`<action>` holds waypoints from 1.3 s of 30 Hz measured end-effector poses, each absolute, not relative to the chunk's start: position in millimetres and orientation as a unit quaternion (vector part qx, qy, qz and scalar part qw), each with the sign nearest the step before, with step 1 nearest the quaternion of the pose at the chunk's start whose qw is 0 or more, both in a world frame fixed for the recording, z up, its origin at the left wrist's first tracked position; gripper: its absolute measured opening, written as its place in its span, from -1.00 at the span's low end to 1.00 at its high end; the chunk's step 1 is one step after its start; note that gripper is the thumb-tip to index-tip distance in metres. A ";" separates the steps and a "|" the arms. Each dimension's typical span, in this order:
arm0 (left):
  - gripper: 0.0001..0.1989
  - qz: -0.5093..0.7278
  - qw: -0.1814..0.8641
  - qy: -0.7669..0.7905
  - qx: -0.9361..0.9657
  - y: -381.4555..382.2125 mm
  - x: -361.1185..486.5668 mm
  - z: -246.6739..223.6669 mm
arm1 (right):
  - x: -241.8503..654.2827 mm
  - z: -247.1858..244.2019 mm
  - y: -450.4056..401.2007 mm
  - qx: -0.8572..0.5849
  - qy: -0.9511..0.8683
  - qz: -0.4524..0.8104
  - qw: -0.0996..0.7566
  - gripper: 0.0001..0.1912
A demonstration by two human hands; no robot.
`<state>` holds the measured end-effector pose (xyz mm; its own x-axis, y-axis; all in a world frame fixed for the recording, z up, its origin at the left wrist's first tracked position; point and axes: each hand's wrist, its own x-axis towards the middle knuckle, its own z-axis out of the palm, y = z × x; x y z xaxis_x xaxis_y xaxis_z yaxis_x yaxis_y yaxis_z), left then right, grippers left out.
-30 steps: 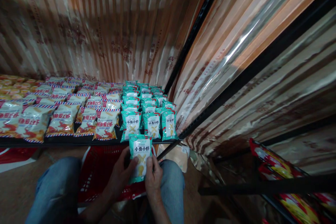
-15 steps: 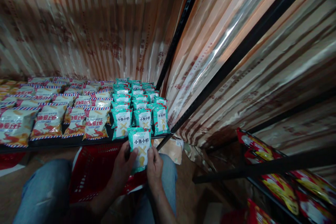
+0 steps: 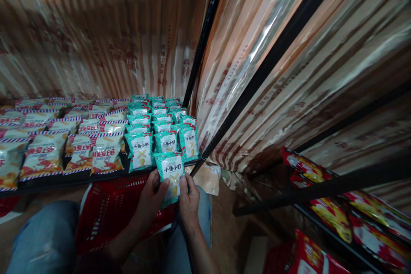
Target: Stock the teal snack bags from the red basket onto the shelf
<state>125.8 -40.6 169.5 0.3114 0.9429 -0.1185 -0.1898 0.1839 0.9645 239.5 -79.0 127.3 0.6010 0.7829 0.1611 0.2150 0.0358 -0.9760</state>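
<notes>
A teal and white snack bag (image 3: pixel 171 175) is held upright between my two hands, its printed front facing me. My left hand (image 3: pixel 153 190) grips the bag's left side, thumb on the front. On the right edge, my right hand (image 3: pixel 189 197) pinches it the same way. Just behind stand rows of matching teal snack bags (image 3: pixel 140 150) on a black shelf (image 3: pixel 73 177). To their left are rows of white and orange snack bags (image 3: pixel 45 152) with red lettering and striped edges.
Below the shelf, a red plastic basket (image 3: pixel 109 209) sits between my knees. Black shelf posts (image 3: pixel 257 81) slant in front of pleated, printed sheeting (image 3: pixel 128 30). Red and yellow packets (image 3: pixel 330 214) lie on a lower shelf at right. A piece of cardboard (image 3: pixel 205 178) is on the floor.
The view has turned slightly right, so the shelf and its bags sit further left. Both hands keep hold of the same teal snack bag in nearly the same pose.
</notes>
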 end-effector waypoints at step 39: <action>-0.69 0.411 0.436 0.514 0.614 6.6 211.8 190.2 | 246.5 118.1 -51.3 -0.681 -0.545 -0.083 0.482 -0.36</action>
<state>211.8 6.6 190.2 0.1343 0.9894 0.0561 0.2729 -0.0914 0.9577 246.5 -51.3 118.1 0.3919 0.6614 0.6395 0.8225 0.0595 -0.5656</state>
